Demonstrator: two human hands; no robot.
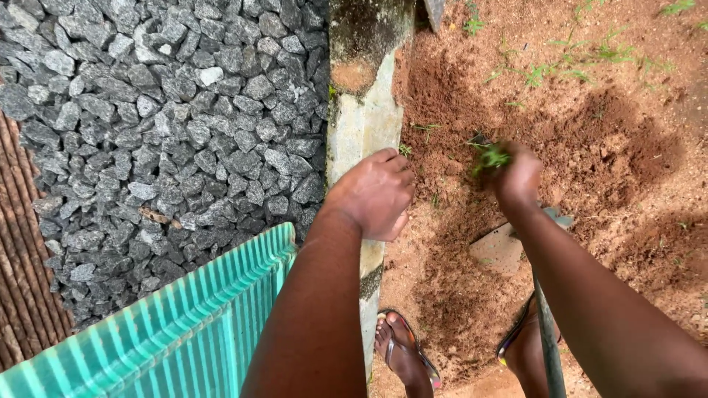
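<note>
Head view: gripping a tuft of green weed in the closed right hand, just above the loose red soil, apparently mid-pluck. Fanning leaf tips up and leftward out of the fist; long axis too blurred for telling. Judging any further lift as calling for a firm pinch low on the stems. Resting the left hand on the concrete kerb, fingers loosely curved, holding nothing. Leaning a long-handled tool under the right forearm. Standing in flip-flops, with grey crushed stone and a teal corrugated sheet lying left of the kerb.
</note>
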